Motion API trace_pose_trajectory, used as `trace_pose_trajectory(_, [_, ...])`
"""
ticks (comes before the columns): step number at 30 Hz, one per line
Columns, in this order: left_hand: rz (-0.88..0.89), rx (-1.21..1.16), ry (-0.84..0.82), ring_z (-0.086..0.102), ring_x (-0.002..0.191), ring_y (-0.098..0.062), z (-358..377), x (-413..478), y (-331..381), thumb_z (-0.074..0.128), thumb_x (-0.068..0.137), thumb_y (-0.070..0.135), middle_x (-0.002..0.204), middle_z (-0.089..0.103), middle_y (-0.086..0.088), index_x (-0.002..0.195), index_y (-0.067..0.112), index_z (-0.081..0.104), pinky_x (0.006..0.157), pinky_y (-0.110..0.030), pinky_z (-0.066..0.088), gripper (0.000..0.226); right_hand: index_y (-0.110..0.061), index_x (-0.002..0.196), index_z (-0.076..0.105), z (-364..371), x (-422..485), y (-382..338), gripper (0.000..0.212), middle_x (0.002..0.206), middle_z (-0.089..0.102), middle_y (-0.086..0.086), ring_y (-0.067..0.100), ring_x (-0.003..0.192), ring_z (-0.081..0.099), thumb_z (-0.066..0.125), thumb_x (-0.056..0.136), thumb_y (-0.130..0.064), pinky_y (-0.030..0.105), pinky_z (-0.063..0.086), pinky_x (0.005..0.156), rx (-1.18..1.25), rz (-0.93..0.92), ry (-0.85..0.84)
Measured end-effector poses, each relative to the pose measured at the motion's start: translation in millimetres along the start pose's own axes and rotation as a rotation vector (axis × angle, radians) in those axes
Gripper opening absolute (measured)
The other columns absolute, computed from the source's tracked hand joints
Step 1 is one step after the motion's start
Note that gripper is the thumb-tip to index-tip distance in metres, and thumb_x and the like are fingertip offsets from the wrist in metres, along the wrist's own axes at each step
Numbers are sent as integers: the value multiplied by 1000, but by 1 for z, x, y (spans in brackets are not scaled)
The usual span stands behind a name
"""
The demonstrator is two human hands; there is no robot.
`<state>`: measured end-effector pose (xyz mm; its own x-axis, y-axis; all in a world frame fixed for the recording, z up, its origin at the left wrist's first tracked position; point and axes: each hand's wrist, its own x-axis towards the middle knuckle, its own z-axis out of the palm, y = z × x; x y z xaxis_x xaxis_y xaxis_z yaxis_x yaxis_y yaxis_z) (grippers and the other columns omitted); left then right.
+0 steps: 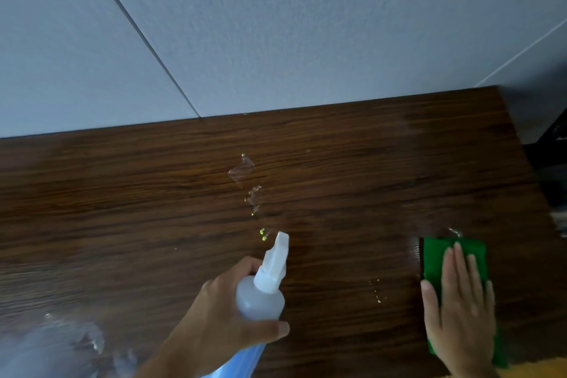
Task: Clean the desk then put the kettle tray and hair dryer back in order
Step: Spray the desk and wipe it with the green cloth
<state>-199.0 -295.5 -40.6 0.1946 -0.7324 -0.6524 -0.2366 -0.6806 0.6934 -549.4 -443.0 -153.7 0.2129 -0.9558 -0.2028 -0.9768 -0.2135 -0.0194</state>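
My left hand grips a translucent spray bottle with a white trigger nozzle, its tip pointing up and away over the dark wooden desk. Wet streaks and droplets of liquid lie on the desk ahead of the nozzle. At the lower right my right hand lies flat, fingers straight, pressing a green cloth onto the desk. The kettle tray and hair dryer are not in view.
A grey wall runs along the desk's back edge. The desk's right edge ends near dark objects. A blurred wet patch sits at the lower left. A few small droplets lie between my hands.
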Motion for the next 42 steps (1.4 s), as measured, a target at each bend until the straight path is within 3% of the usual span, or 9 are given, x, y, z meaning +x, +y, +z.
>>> trace_pose_trajectory(7, [19,14,-50,64,87,-12,-3,-2,-11,87,47,59,96,66,19,118,46,56,69,-21,54,78,-7,158,20,16,-42,-67,79,165,23,11,37,150,27,14,99,-60,63,27,117,60,120,25])
trace_pose_trajectory(16, [-37,38,-37,63,96,-12,-24,-14,-39,84,45,61,100,66,13,117,46,53,74,-20,53,80,-6,159,15,9,-17,-197,77,168,12,11,31,156,10,15,103,-59,58,16,123,157,40,11])
trace_pose_trajectory(20, [-31,25,2,62,101,-3,-39,-22,-48,78,42,68,102,68,14,120,45,52,77,-15,51,85,-5,159,16,1,17,-249,77,168,15,13,33,155,14,18,104,-58,59,18,122,192,-35,42])
trace_pose_trajectory(25, [-43,-53,72,62,96,-4,-56,-28,-58,87,47,58,98,64,25,113,45,55,71,-16,51,74,-7,159,21,-4,66,-309,77,167,19,11,32,155,17,20,103,-60,58,21,122,167,-289,45])
trace_pose_trajectory(29, [-49,-96,157,63,89,-10,-68,-28,-70,86,45,61,96,65,17,105,44,60,68,-18,52,68,-11,160,22,-5,88,-331,74,168,19,6,27,156,16,23,103,-58,55,19,123,89,-647,4])
trace_pose_trajectory(34, [-40,-162,203,63,83,-22,-78,-24,-75,87,45,58,96,67,5,108,49,59,69,-33,55,69,-16,162,12,-8,58,-308,72,170,7,-1,20,157,2,20,104,-59,52,15,124,-34,-954,-118])
trace_pose_trajectory(36, [-40,-170,216,63,81,-21,-82,-23,-75,86,44,58,96,67,4,106,47,60,67,-30,54,68,-16,162,11,-5,24,-292,73,171,4,-2,20,157,-2,22,104,-60,51,11,125,-42,-1010,-172])
trace_pose_trajectory(38, [-37,-179,206,64,80,-19,-84,-22,-74,86,45,58,96,67,4,105,47,61,65,-26,53,66,-15,161,17,2,-11,-271,75,171,6,-1,21,157,1,29,103,-60,50,12,123,-40,-1071,-181])
trace_pose_trajectory(42, [-57,-190,169,63,82,-23,-83,-19,-71,85,48,58,96,66,1,104,47,59,67,-32,53,63,-17,160,26,11,-35,-240,74,169,15,-2,20,157,10,38,100,-61,50,20,120,-57,-1177,-174])
